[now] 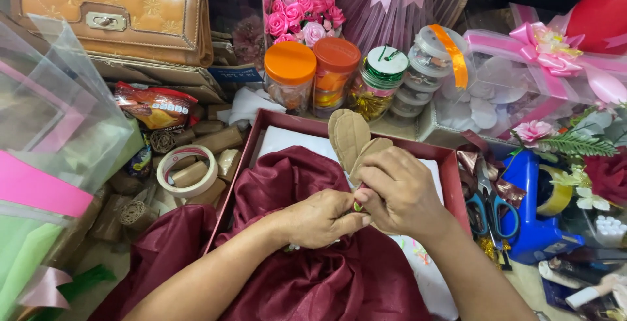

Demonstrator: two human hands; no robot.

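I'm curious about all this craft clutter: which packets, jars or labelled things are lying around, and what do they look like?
Snack packet: left of the red box, crinkled, red and orange.
Orange-lidded jar: behind the box, clear, round.
Darker orange-lidded jar: right beside it, clear.
Green-topped jar: further right, gold inside.
Tape roll: left of the box, white ring with printed core.

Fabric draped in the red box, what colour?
Dark maroon, plain satin-like cloth, spilling out of the red box. Seen best in the head view.

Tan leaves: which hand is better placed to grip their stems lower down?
Probably left. The left hand already pinches at the base of the tan leaves, while the right hand wraps higher, just under the blades.
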